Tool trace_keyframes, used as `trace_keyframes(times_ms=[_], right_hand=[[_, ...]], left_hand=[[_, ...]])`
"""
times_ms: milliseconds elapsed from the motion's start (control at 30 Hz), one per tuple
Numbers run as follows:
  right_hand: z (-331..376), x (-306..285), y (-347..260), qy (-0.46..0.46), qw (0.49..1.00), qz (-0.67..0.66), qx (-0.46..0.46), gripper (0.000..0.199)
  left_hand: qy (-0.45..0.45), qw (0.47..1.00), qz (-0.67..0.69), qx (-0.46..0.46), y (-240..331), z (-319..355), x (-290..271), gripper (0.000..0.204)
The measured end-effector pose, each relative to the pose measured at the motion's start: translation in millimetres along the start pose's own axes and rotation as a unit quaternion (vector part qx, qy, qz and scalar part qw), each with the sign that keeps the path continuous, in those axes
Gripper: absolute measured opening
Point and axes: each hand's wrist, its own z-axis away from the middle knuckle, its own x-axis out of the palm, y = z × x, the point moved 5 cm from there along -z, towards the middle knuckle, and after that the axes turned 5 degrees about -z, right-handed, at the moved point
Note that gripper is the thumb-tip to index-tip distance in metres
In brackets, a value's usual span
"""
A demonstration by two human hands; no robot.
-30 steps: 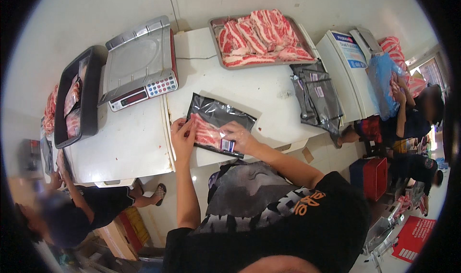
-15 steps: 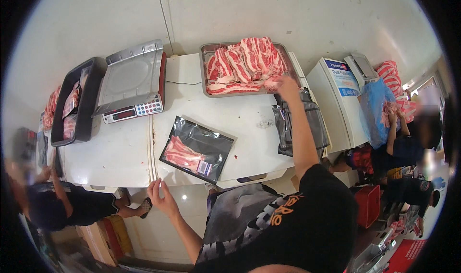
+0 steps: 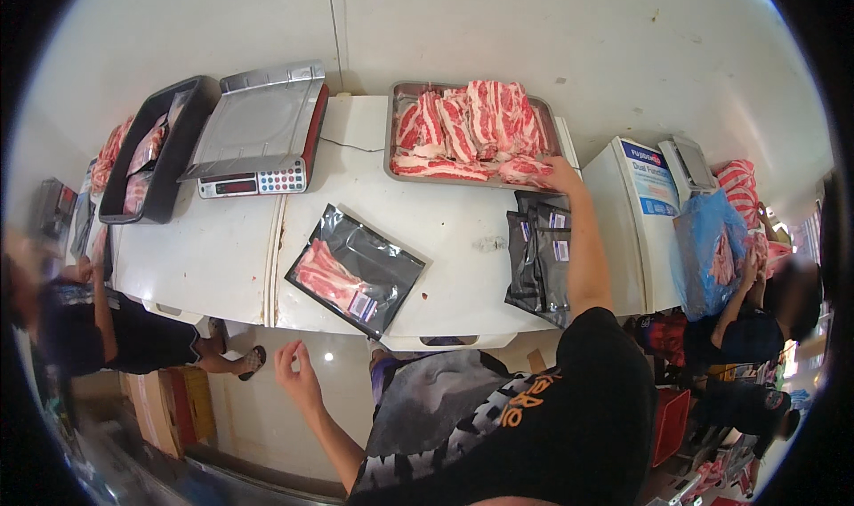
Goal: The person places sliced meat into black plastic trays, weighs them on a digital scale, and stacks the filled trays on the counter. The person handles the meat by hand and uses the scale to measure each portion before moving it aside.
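My right hand point(image 3: 562, 173) reaches up to the metal tray point(image 3: 391, 130) and touches a slice at the near right corner of the piled raw meat point(image 3: 470, 129); the grip itself is hard to see. My left hand point(image 3: 297, 378) hangs below the table edge, fingers apart, holding nothing. A black pouch point(image 3: 358, 269) with meat slices showing through its clear side lies flat on the white table point(image 3: 222, 257) between my hands. A stack of empty black pouches point(image 3: 539, 257) lies under my right forearm.
A weighing scale point(image 3: 258, 135) with a steel platter stands at the back left, beside a black crate point(image 3: 151, 154) of packed meat. A person point(image 3: 89, 328) crouches at the left. Another person point(image 3: 756, 319) at the right handles a blue bag point(image 3: 712, 248) next to a white box point(image 3: 649, 212).
Both hands left the filled pouch a second ago. My right hand went to the tray of meat and stays at its near right corner; my left hand dropped below the table edge.
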Motion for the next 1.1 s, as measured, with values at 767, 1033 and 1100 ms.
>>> trace_keyframes(times_ms=[767,1033,1100], right_hand=[[183,108,-201,-0.169,0.469,-0.853,0.155,0.071],[280,191,-241,-0.202,0.249,-0.915,0.244,0.067],[286,192,-261,-0.218,0.261,-0.915,0.218,0.066]], left_hand=[[-0.182,0.955,-0.018,0.234,127,4,116,0.02],[-0.287,0.915,-0.053,0.278,113,-9,148,0.019],[-0.299,0.912,-0.025,0.28,116,-16,148,0.018]])
